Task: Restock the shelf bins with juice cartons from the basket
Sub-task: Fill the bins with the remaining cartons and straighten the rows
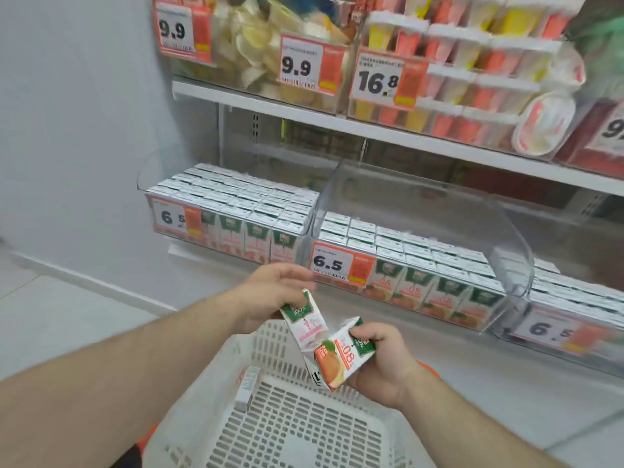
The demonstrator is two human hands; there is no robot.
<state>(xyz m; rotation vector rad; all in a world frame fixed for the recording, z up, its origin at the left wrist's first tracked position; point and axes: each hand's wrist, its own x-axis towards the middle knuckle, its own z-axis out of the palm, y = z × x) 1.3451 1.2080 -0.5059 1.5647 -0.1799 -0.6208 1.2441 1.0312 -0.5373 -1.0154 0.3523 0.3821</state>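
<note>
Above a white plastic basket, my left hand grips a pink-labelled juice carton by its top. My right hand holds an orange-labelled juice carton, tilted on its side. The two cartons touch. One small carton leans against the basket's left wall. On the low shelf, the left clear bin is packed with pink cartons. The middle clear bin holds a lower layer of orange cartons, with space above them.
A third bin of cartons stands at the right. Price tags reading 6.5 hang on the bin fronts. The upper shelf carries bins of snacks and cups. A white wall is at the left and pale floor tiles lie below.
</note>
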